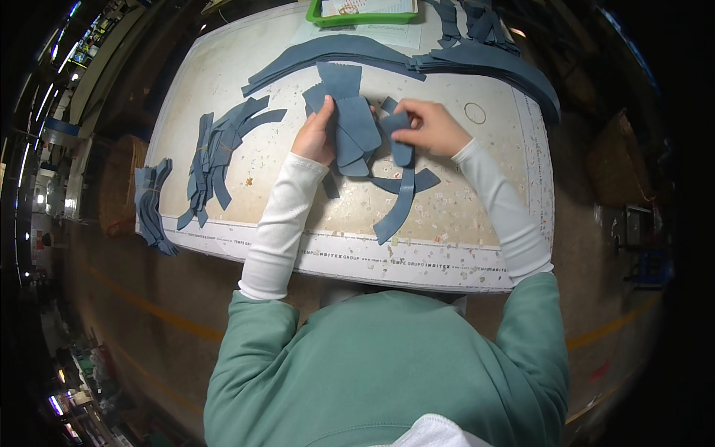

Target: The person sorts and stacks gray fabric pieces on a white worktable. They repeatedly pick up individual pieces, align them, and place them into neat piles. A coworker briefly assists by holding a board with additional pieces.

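Over the middle of the table, my left hand (pixel 316 134) is closed on a fanned bunch of blue leather-like pieces (pixel 357 125), its thumb lying on top. Some of the pieces have rounded ends. To its right, my right hand (pixel 436 128) pinches a single blue piece (pixel 401 149) with a rounded lower end between thumb and fingers. Below that piece, curved blue strips (pixel 398 212) lie loose on the table. How many pieces the left hand holds I cannot tell, as they overlap.
Bundled blue strips (pixel 216 149) lie at the left, with another bundle (pixel 151 205) on the table's left edge. Long curved stacks (pixel 335 51) cross the back, below a green tray (pixel 361 16). A rubber band (pixel 474 113) and small scraps lie at the right. A wicker basket (pixel 622 160) stands beyond the right edge.
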The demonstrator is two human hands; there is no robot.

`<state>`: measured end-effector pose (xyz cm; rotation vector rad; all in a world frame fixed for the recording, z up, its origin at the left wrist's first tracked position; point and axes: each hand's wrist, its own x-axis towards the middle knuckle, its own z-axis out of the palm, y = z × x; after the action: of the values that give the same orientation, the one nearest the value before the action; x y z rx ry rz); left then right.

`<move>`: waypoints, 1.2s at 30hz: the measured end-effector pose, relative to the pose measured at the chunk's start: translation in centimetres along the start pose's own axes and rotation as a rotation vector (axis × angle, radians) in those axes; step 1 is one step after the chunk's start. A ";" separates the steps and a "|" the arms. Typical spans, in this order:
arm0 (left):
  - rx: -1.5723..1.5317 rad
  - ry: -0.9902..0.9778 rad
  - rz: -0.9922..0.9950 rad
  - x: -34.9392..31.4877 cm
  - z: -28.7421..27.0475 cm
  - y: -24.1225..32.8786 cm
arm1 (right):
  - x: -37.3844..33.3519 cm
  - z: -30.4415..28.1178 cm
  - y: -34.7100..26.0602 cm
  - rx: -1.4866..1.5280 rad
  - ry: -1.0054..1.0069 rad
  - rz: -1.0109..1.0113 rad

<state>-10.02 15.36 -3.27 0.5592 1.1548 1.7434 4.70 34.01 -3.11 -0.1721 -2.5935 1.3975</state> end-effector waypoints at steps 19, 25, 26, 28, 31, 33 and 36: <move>-0.186 0.142 0.059 -1.0 2.8 -1.4 | -0.3 1.8 -1.4 0.565 0.053 0.146; -0.274 0.131 0.016 -0.9 2.1 -1.3 | -0.1 1.8 -1.2 0.570 0.104 0.153; -0.304 0.148 -0.022 -0.9 1.9 -1.2 | -0.1 1.4 -1.0 0.641 0.158 0.177; -0.356 0.021 -0.036 -1.0 1.8 -1.2 | 0.0 1.0 -0.7 0.835 0.253 0.231; -0.396 0.072 -0.050 -1.0 2.3 -1.6 | 0.0 1.5 -0.6 0.948 0.249 0.254; -0.369 0.142 -0.045 -0.9 2.8 -2.0 | 0.0 2.3 -0.7 0.914 0.156 0.263; -0.463 0.037 -0.038 -0.7 2.6 -2.2 | 0.1 2.7 -1.0 0.822 0.253 0.194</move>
<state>-6.71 16.23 -4.00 0.2218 0.7411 1.9122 4.03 31.26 -3.70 -0.4381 -1.6647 2.2030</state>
